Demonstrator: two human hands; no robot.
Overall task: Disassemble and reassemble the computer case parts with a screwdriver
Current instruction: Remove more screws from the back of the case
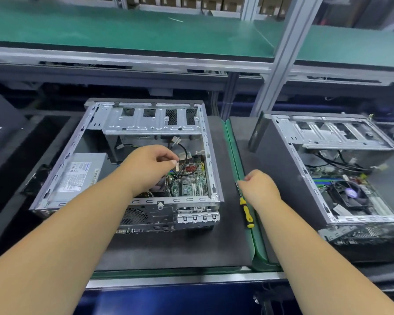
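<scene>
My left hand (146, 164) hovers inside the open computer case (127, 164), fingers pinched together on something small. At three o'clock, my right hand (258, 187) curls over the screwdriver (247, 212).

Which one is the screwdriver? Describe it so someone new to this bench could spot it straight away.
Find the two open computer cases on the dark mat: the left case and the right case. In the gap between them runs a green strip, and the screwdriver lies along it, just below the right hand. Its yellow handle with a red band is the only bright thing there.
</scene>
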